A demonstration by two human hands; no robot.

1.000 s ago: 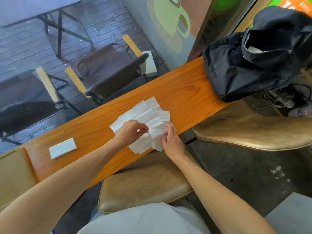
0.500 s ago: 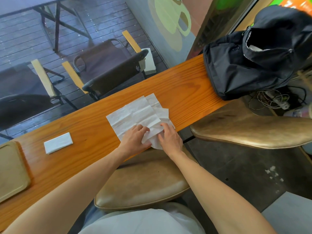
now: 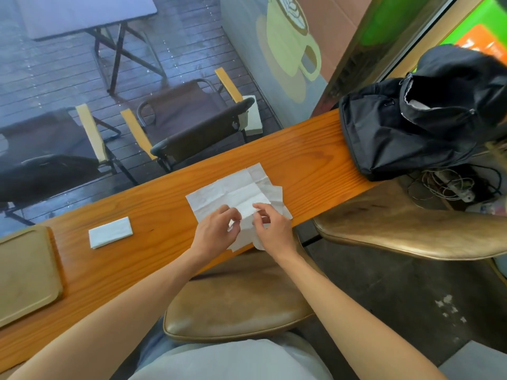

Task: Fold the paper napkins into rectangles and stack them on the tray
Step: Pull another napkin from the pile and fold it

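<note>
Wooden counter (image 3: 315, 160) runs lower left to upper right. Tan tray (image 3: 24, 272) at its left end, bare. Unfolded napkins (image 3: 233, 192) lie mid-counter, long axis along the counter; near edge overhangs. Left hand (image 3: 216, 231) and right hand (image 3: 271, 229) each pinch the top sheet's near edge. Folded napkin (image 3: 110, 232) lies between tray and hands, same axis.

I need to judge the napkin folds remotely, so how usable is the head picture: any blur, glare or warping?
Head view: daylight is even and soft, creases on the unfolded napkins read clearly; both the left hand and right hand look sharp; wide-angle distortion bows the wooden counter; the tray at the left edge is cropped and slightly smeared; the window behind shows a hazy reflection.
</note>
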